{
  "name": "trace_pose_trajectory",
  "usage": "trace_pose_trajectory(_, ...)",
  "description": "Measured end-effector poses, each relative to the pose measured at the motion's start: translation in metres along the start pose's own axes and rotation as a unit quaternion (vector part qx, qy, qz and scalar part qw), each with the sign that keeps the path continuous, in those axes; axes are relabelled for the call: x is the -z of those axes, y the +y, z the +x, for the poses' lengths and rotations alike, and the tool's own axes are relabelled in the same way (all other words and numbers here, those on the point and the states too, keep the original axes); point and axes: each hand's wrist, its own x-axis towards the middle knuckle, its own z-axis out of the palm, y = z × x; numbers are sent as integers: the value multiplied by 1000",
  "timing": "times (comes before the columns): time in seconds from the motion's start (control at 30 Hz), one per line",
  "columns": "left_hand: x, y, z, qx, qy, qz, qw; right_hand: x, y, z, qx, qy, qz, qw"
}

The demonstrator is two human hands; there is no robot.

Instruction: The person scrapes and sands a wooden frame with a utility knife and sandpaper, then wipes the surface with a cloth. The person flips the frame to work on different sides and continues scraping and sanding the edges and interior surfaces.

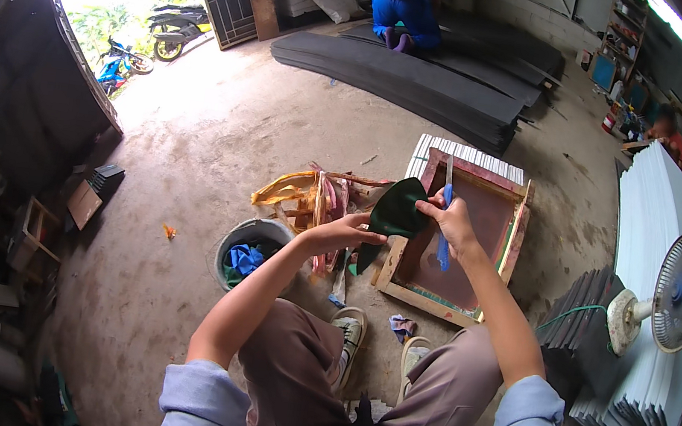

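Observation:
In front of my knees, a dark green piece of sheet or fabric (400, 207) with a rounded upper edge hangs between my hands. My left hand (343, 234) grips its lower left side, fingers curled around it. My right hand (452, 222) pinches its right edge and also holds a blue-handled knife (443, 251), blade pointing up and away from me. Behind and below the right hand lie wooden frames (424, 303) with a brownish mesh panel, stacked on the floor. A grey bucket (222, 259) with blue and dark cloth (245, 259) stands left of my left forearm.
Orange and pink strips (292, 189) lie heaped beyond my left hand. White slats (429, 144) sit behind the frames. A standing fan (659, 298) and white stacked boards (652, 202) are at the right. Farther off, a person in blue (406, 10) kneels by dark sheets (393, 80).

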Motion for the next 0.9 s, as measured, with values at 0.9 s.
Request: trace_pose_trajectory(0.9,-8,-17,36,-295,120,185,930,14,17,7,9,-13,-189,982)
